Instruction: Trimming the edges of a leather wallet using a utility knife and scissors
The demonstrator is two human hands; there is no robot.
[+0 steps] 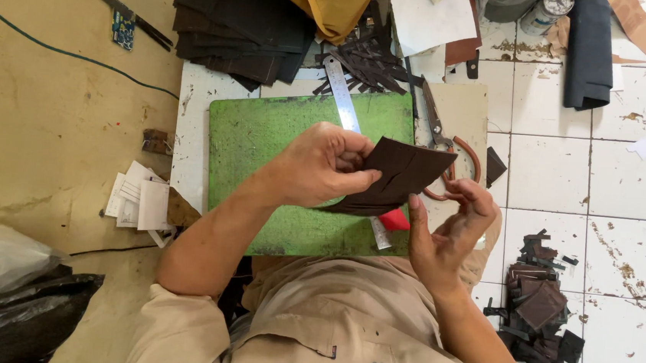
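The left hand [324,166] pinches a stack of dark brown leather pieces [400,176]; the right hand's [446,226] spread fingers should square the edges over the green cutting mat [265,138].

A small stack of dark brown leather pieces [400,176] sits just right of the frame's centre, held up off the green mat. The flat, roughly four-sided sheets are fanned slightly, tilted with the upper right corner raised, edges not quite aligned.
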